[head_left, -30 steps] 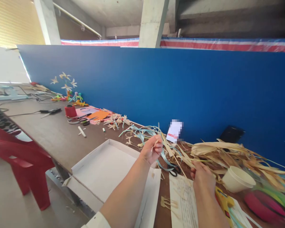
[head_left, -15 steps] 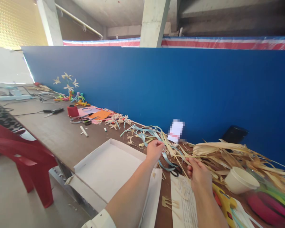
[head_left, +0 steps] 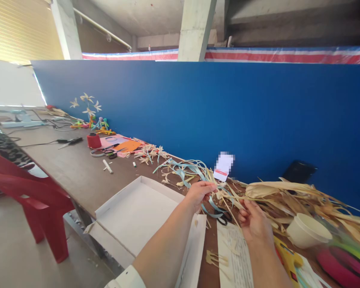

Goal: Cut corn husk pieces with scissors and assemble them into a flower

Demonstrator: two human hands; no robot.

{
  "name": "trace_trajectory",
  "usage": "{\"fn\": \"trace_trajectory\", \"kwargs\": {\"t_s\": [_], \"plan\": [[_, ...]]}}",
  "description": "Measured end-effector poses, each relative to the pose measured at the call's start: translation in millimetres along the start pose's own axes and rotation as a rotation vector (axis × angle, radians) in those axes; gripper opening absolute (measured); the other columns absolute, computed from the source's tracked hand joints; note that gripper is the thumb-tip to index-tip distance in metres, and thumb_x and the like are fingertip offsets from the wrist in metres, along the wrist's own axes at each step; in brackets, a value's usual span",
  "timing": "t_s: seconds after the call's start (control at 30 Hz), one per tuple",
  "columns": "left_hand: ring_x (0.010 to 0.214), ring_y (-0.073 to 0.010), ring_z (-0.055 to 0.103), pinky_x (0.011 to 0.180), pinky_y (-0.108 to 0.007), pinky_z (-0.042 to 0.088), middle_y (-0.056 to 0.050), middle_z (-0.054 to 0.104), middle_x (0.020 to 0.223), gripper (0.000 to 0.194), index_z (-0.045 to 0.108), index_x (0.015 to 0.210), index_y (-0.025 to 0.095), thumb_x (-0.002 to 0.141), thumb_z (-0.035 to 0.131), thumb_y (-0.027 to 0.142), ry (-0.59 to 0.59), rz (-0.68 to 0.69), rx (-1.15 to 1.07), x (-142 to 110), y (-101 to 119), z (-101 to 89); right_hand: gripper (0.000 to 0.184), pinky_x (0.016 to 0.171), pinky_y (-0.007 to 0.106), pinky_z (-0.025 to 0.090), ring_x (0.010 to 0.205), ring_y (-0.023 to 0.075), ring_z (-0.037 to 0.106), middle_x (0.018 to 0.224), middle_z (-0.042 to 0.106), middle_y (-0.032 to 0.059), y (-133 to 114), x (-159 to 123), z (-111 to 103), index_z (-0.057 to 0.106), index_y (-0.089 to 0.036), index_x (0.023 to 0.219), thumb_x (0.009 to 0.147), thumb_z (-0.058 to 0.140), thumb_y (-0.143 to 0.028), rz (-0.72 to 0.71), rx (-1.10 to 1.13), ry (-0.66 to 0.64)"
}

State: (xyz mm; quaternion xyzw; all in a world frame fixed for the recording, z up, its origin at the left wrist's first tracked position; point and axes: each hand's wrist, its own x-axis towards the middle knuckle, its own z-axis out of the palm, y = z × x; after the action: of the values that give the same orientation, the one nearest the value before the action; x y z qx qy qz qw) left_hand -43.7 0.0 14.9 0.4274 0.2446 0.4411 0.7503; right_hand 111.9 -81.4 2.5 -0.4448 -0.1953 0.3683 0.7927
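My left hand (head_left: 200, 194) is closed in a pinch over the loose strips, its fingertips pressed on a small pale piece of husk that is mostly hidden. To its right, my right hand (head_left: 255, 222) is also closed, thumb and forefinger gripping a thin pale husk strip (head_left: 232, 197). That strip reaches left towards my left fingertips; I cannot tell whether it touches them. Under and behind the hands lie tangled light-blue and cream strips (head_left: 195, 168). Black scissor handles (head_left: 225, 219) show between the hands. Below, a printed sheet (head_left: 235, 256) carries small cut husk pieces (head_left: 216, 259).
An open white box (head_left: 138, 216) lies left of my arm. Dry corn husks (head_left: 291, 192), a cream cup (head_left: 309, 231) and a yellow glue gun (head_left: 289, 256) are at right. A phone (head_left: 223, 166) leans on the blue partition (head_left: 198, 108). A red chair (head_left: 45, 208) stands left.
My left hand has come down and moved right, closer to my right hand. My right hand keeps the strip, which now lies nearly level. The view has shifted slightly.
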Motion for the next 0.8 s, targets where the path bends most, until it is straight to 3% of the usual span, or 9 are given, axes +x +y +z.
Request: {"fn": "trace_trajectory", "kwargs": {"t_s": [0.17, 0.4, 0.8], "plan": [[0.051, -0.0029, 0.04, 0.047, -0.018, 0.028, -0.005, 0.064, 0.075, 0.031, 0.066, 0.078, 0.011, 0.059, 0.075, 0.033, 0.043, 0.006, 0.048, 1, 1, 0.9, 0.033, 0.033, 0.01, 0.031, 0.044, 0.0011, 0.042, 0.071, 0.064, -0.0021, -2, -1, 0, 0.064, -0.016, 0.076, 0.049, 0.083, -0.022, -0.002, 0.036, -0.003], [0.055, -0.0078, 0.046, 0.054, -0.021, 0.034, 0.0, 0.062, 0.063, 0.006, 0.067, 0.065, 0.015, 0.063, 0.063, 0.018, 0.407, 0.128, 0.532, 12, -6, -6.1, 0.032, 0.033, 0.01, 0.03, 0.044, 0.0008, 0.041, 0.071, 0.063, -0.0021, -2, -3, 3, 0.063, -0.016, 0.076, 0.051, 0.083, -0.022, -0.008, 0.033, -0.011], [0.061, -0.0127, 0.054, 0.06, -0.024, 0.037, -0.001, 0.064, 0.066, 0.009, 0.064, 0.063, 0.017, 0.069, 0.061, 0.024, 0.482, 0.112, 0.741, 9, -5, -8.7, 0.032, 0.034, 0.011, 0.031, 0.046, 0.0018, 0.042, 0.072, 0.063, -0.0018, 0, -6, 4, 0.063, -0.018, 0.079, 0.054, 0.082, -0.023, 0.027, -0.008, -0.042]]}}
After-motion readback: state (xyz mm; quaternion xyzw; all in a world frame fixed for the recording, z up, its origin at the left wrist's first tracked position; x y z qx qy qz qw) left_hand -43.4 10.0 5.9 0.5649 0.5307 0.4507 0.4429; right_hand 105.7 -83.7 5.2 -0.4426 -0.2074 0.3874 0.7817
